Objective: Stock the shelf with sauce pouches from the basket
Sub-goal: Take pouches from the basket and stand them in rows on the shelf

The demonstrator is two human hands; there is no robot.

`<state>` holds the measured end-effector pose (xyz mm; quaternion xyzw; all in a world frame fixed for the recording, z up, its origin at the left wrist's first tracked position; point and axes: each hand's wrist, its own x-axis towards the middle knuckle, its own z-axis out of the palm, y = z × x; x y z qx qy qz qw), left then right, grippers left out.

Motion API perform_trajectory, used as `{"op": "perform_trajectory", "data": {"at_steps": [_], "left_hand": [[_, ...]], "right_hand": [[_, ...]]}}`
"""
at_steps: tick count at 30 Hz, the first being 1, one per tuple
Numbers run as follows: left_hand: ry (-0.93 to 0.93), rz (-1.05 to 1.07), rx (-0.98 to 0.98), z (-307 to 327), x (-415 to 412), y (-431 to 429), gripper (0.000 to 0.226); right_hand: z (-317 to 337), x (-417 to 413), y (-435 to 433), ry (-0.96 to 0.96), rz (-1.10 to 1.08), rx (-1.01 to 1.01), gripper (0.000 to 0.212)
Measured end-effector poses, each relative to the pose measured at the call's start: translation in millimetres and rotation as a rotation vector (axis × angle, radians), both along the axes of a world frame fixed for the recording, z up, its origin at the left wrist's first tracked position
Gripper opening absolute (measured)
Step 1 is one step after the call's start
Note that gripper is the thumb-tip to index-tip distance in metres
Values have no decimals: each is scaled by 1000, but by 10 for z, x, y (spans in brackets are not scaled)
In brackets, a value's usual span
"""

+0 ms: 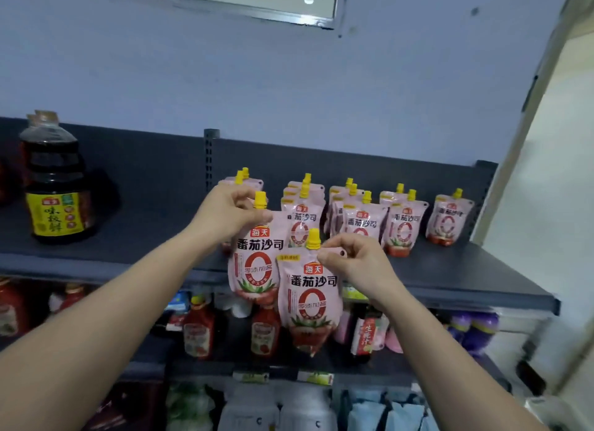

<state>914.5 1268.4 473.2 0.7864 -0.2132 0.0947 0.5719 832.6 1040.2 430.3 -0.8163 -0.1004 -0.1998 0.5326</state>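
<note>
Head view, axis: left pouch (254,263) and right pouch (310,299) both hang upright, long axis running 12 to 6 o'clock, spout end at 12, rounded bottom at 6, printed fronts turned to me.
Left pouch, look: pink film, yellow cap (260,200), red logo patch, dark characters, a big red ring, tomatoes pictured at the bottom.
Right pouch, look: same print and cap; nearer to me, overlapping the left one's 4 o'clock edge.
Left hand (229,210): my fingers and thumb curl in and pinch the left pouch's top just beside its cap.
Right hand (350,257): I pinch the right pouch's upper corner, at 3 o'clock from its cap, where the hang hole (342,253) shows.
Where they are: both dangle in front of the top shelf (450,270) edge; the right one's bottom hangs before the red bottles (199,331) on the level below.
Stocked pouches (401,225): rows standing on the top shelf, caps at 12, at 12 to 2 o'clock from my hands.
Soy sauce bottle (54,189): dark, yellow label, at 9 o'clock on that shelf, well apart from the pouches.
</note>
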Motion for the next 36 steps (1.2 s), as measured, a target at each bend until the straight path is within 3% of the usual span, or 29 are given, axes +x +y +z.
{"op": "perform_trajectory", "data": {"at_steps": [20,27,36], "left_hand": [[-94,-148,92,552,295,-2690,20],[-118,-189,211,709,652,-3230,23],[-111,-155,375,463,963,-3668,25]], "right_hand": [[253,12,-2232,-47,-167,69,16],[361,256,-2650,-69,-228,107,10],[312,512,-3066,-28,-227,129,18]]}}
